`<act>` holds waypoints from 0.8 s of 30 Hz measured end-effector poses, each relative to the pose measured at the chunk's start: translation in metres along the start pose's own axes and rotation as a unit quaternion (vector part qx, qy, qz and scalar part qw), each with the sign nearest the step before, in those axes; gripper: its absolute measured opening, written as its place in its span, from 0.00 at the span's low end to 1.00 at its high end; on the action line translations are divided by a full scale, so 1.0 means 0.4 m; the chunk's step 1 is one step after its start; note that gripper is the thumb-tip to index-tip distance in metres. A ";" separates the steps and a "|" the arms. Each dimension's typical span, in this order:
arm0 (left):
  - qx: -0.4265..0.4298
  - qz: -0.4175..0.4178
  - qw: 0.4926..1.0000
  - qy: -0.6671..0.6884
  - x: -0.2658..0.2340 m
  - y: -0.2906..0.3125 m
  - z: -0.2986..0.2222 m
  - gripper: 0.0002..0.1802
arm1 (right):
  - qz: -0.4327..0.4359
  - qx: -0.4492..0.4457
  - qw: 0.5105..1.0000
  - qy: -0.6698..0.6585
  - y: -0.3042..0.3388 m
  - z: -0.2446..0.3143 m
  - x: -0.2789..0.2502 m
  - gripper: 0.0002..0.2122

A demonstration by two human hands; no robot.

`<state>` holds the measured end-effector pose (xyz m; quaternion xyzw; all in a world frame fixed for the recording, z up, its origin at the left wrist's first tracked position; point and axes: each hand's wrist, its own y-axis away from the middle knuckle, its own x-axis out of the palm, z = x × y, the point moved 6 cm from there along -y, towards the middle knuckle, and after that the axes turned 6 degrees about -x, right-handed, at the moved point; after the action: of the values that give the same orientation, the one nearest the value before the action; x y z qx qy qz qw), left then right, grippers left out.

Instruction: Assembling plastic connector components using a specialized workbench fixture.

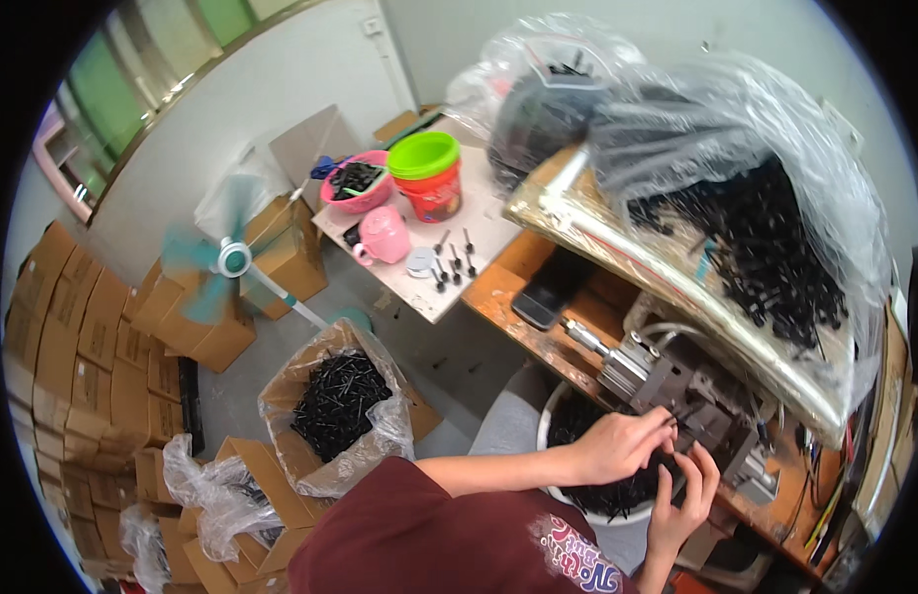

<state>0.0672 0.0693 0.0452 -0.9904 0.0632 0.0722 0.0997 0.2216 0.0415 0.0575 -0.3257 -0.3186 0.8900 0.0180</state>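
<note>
My left hand (622, 445) reaches to the front of a metal bench machine (696, 396), its fingers pinched together at the tooling. A small dark piece seems to stick out by those fingertips, too small to make out. Just below and to the right, my right hand (684, 490) is raised beside the machine, fingers bent and apart, with nothing visible in them. Under both hands, between my legs, stands a white tub (546, 436) filled with thin black parts (617, 495). A silver cylinder (625, 371) forms the machine's left end.
Black parts (775, 247) heap on a plastic-lined tray above the machine. A phone (553, 287) lies on the wooden bench (498, 287). Left are a side table with a red bucket (434, 193) and pink mug (385, 236), a fan (233, 259), a lined carton (281, 396), and stacked boxes (83, 366).
</note>
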 end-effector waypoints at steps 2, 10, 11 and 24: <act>-0.027 0.000 0.999 0.033 -0.007 -0.001 0.009 0.08 | 0.011 -0.015 1.000 0.022 -0.006 0.001 0.012 0.11; -0.038 -0.038 0.998 0.017 -0.037 0.008 0.012 0.08 | 0.053 -0.076 0.992 0.081 -0.002 -0.026 0.060 0.12; -0.051 -0.032 0.998 0.031 -0.039 0.008 0.015 0.09 | 0.056 -0.079 0.991 0.095 -0.001 -0.030 0.064 0.12; -0.113 0.014 0.966 0.231 -0.022 -0.010 0.049 0.13 | 0.121 -0.108 0.968 0.192 -0.026 -0.060 0.077 0.11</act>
<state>0.0564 0.0782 0.0283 -0.9840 0.0903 -0.1507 -0.0308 0.2096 0.0706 0.0319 -0.5263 -0.3620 0.7668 -0.0643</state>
